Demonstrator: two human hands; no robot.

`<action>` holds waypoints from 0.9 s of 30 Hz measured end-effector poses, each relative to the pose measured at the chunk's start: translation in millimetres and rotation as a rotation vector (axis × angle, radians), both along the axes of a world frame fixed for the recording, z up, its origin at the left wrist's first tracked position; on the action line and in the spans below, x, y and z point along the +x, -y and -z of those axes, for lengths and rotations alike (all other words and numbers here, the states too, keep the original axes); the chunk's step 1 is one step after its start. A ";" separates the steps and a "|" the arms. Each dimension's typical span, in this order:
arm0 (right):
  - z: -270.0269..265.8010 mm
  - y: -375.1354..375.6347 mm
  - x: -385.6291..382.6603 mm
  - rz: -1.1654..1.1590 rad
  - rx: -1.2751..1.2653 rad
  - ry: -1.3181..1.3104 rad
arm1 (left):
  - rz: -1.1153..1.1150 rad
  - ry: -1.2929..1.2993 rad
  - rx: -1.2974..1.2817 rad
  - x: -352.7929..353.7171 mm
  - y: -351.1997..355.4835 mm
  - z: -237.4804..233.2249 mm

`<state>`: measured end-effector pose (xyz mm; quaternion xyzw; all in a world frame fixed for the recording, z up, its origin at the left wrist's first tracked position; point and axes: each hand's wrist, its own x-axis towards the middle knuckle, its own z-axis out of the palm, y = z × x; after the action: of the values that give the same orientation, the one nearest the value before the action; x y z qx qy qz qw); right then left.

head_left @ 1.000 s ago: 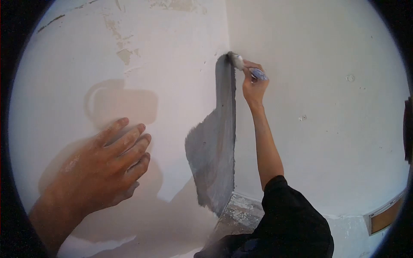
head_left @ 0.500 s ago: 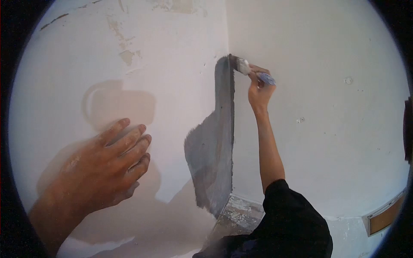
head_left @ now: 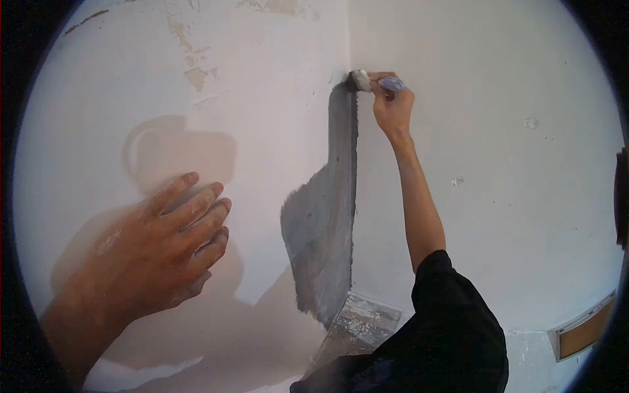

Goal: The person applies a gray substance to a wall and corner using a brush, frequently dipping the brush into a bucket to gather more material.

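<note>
My right hand [head_left: 395, 111] grips a paintbrush [head_left: 360, 80], its bluish handle end [head_left: 393, 84] showing above the fingers. The dark bristles press into the corner where two white walls meet, right at the top of a grey painted patch [head_left: 321, 216]. This patch runs down the corner as a narrow strip and widens lower on the left wall. On the left, my left hand [head_left: 167, 242] is held up before the left wall [head_left: 262, 118], fingers stretched and slightly apart, with nothing in it. Whitish dust marks its skin.
A worn, paint-spotted surface [head_left: 367, 318] lies at the foot of the corner, partly behind my black sleeve [head_left: 452, 327]. The right wall [head_left: 485, 105] has small patched spots. A brown framed panel [head_left: 586, 331] sits low at the right. Shadows fall across the left wall.
My right hand and the paintbrush have moved up along the corner, and the arm has stretched higher. My left hand has barely shifted.
</note>
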<state>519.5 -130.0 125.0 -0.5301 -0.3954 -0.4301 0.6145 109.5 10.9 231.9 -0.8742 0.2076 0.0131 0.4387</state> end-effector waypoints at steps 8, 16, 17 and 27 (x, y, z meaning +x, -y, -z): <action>27.4 -2.0 -16.4 -0.019 0.119 -0.041 | 0.014 0.005 -0.027 1.4 -2.6 1.9; 18.8 -4.7 -10.1 -0.204 0.290 -0.045 | -0.010 -0.014 0.004 -0.6 -0.8 -1.3; 19.0 -8.5 -8.3 -0.215 0.246 -0.058 | -0.011 -0.005 0.000 -1.4 -1.4 -0.8; 27.5 6.5 -3.0 -0.107 0.081 -0.077 | 0.015 -0.010 -0.025 -1.6 -3.4 2.3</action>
<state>516.5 -136.5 97.5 -0.4988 -0.3817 -0.3917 0.6724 107.9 14.3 229.6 -0.8779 0.2167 0.0115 0.4268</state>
